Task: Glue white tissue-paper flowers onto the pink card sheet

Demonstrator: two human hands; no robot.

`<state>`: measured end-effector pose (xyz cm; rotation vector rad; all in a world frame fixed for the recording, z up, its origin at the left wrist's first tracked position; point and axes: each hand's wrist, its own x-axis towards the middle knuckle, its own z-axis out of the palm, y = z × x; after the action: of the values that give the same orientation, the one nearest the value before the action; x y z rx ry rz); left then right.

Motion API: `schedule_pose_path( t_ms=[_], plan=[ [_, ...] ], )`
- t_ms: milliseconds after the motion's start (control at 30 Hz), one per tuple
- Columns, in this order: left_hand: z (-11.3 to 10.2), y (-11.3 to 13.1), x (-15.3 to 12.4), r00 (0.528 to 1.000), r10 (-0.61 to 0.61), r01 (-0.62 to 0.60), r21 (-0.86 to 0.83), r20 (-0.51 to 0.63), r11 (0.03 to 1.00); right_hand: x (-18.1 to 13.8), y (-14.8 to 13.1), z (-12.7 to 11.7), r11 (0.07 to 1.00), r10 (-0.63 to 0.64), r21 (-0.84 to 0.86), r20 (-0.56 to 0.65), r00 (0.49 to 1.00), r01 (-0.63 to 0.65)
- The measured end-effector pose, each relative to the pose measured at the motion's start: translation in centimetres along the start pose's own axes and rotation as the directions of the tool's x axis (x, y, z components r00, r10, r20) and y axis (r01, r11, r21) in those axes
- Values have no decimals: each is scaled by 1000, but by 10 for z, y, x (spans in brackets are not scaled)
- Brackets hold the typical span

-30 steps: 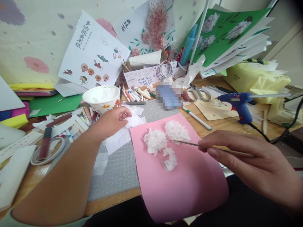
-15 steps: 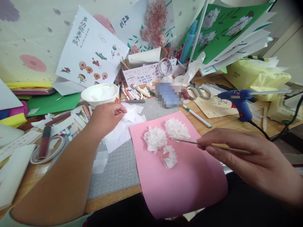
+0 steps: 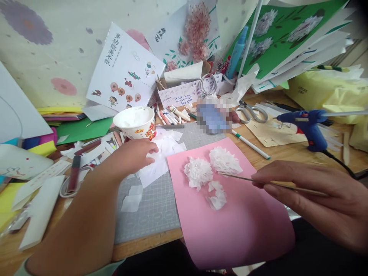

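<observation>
The paper sheet [image 3: 230, 226] is plain pink; the tissue flowers [image 3: 198, 172] on it are white, the stick [image 3: 276, 183] over it tan. Left of it lie a grey cutting mat [image 3: 155, 209] with a pale grid and white tissue squares [image 3: 162, 159]. Beyond it, the glue gun [image 3: 309, 124] is blue.

A paper-craft desk: cutting mat [image 3: 152, 207], glue gun [image 3: 307, 124], scissors [image 3: 253, 113], coloured paper stacks [image 3: 61, 113].

A wooden table [image 3: 290, 151] carries a grey cutting mat [image 3: 155, 207] at its front edge, with a pink paper sheet [image 3: 230, 226] overlapping both. Scissors [image 3: 253, 112], a blue glue gun [image 3: 309, 124], a white marker pen [image 3: 250, 138] and a green paper sheet [image 3: 82, 128] lie around them.
</observation>
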<state>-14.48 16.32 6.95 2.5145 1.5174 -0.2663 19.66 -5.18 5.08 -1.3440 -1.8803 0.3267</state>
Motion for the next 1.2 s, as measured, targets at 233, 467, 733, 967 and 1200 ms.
schedule_pose_path(
  t_ms=[233, 467, 733, 967, 1200],
  plan=[
    [0, 6, 1, 994, -76, 77, -19, 80, 997, 1, -2, 0, 999, 10, 46, 14, 1000, -10],
    [-7, 7, -7, 997, 45, -58, -260, -55, 964, 4, -3, 2, 996, -3, 90, 20, 1000, 1],
    [0, 40, -14, 959, 270, -268, -564, -82, 782, 9, -8, 0, 997, -3, 74, 31, 999, 1],
    [14, 70, -26, 874, 486, -370, -670, -16, 643, 15, -15, -5, 999, 13, 41, 52, 999, -15],
    [29, 87, -28, 854, 487, -315, -563, 184, 765, 15, -15, -5, 987, -92, 145, 141, 986, 71]
  ],
)
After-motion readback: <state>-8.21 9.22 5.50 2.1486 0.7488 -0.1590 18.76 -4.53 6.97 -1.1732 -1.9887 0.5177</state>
